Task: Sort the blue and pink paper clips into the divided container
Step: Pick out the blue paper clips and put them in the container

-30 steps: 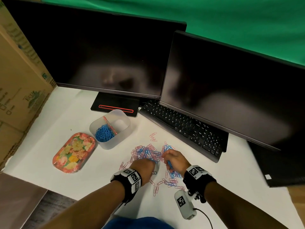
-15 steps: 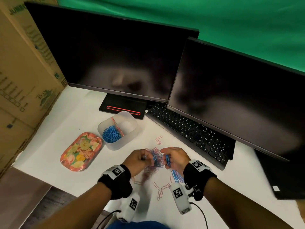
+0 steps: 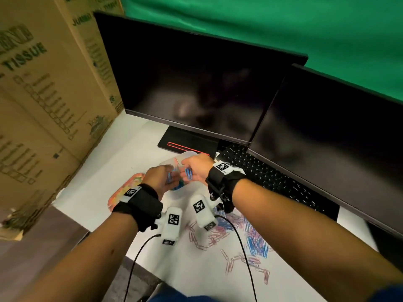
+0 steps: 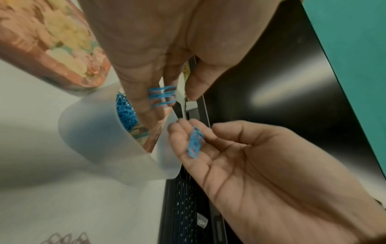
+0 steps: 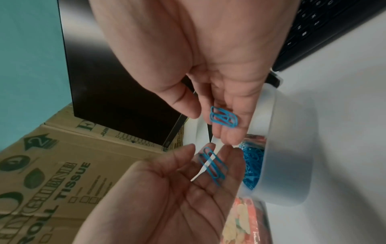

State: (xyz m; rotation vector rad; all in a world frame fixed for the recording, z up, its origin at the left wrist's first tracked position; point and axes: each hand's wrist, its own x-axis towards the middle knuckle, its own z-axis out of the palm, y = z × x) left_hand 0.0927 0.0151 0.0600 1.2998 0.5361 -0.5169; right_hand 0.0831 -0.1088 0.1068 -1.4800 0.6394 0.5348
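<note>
Your left hand [image 5: 167,189] and right hand [image 4: 261,165] hover palms-open over the translucent white divided container [image 4: 100,132], each cradling small blue paper clips [image 5: 213,165] on loose fingers. A floral pink tray [image 3: 130,186] sits just beside it; mixed clips [image 3: 250,240] litter the table [image 3: 207,275].

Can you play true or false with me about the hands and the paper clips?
1. Both hands carry blue paper clips. True: the left hand has blue clips lying on its fingers, and the right hand has blue clips too.
2. The hands are over the keyboard. False: they are over the divided container.
3. The container already has blue clips in it. True.
4. No clips are left on the table. False: a pile of pink and blue clips is left there.
</note>
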